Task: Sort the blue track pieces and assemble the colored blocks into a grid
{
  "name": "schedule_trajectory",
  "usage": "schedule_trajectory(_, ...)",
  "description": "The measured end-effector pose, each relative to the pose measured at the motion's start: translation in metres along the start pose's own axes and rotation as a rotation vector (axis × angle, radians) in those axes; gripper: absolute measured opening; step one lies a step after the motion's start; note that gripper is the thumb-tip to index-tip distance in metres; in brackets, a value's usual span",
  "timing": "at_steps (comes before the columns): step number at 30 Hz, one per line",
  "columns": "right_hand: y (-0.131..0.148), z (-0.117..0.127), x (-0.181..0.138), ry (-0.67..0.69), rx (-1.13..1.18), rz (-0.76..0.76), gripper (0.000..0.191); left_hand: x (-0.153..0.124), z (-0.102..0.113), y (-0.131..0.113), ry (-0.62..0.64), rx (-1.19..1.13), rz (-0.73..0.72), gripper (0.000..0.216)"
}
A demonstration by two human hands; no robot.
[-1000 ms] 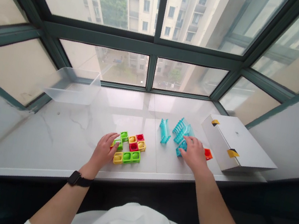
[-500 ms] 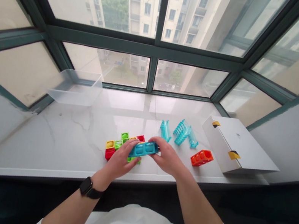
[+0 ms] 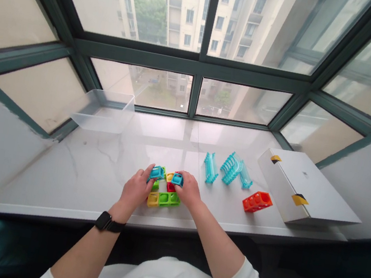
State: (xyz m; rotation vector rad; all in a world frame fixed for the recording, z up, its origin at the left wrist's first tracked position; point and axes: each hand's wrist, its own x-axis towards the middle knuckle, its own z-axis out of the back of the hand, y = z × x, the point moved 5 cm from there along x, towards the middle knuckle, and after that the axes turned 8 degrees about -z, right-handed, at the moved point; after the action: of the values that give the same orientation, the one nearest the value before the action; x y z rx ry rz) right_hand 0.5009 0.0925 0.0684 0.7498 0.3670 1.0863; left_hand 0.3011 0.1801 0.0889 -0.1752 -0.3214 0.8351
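My left hand point(image 3: 136, 187) is closed around one blue toy block point(image 3: 157, 172), above the left back corner of a block structure. In my right hand point(image 3: 188, 189) is another blue toy block point(image 3: 177, 180), gripped over the right side of the same structure. That structure of coloured blocks point(image 3: 164, 198), in yellow, green and red, lies on the white ledge near its front edge. Its blocks have open, hollow faces. My fingers hide parts of its left and right sides, so I cannot tell whether the blue blocks touch it.
Right of my hands lie several translucent turquoise track pieces point(image 3: 231, 168) and a red-orange block stack point(image 3: 257, 202). A white box point(image 3: 309, 187) with yellow-black tabs stands far right. A clear plastic bin point(image 3: 103, 117) is at the back left, by the window frame point(image 3: 198, 68).
The joined blue piece that both hands held has come apart into two, one in each hand. My hands have moved farther apart, showing more of the coloured structure. The view has shifted slightly.
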Motion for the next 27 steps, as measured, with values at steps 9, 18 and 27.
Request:
schedule_trajectory(9, -0.005, -0.004, -0.004, -0.041, 0.014, 0.029, 0.042, 0.006, -0.005, -0.004, -0.014, -0.013, -0.093, 0.049)
schedule_trajectory(18, -0.036, 0.025, -0.043, -0.157, 0.245, 0.004, 0.04, 0.005, 0.0, -0.014, -0.071, -0.152, -0.206, 0.022)
schedule_trajectory(27, -0.064, 0.015, -0.068, -0.05, 0.122, 0.014, 0.044, 0.012, 0.037, -0.014, -0.237, -0.482, -0.107, 0.035)
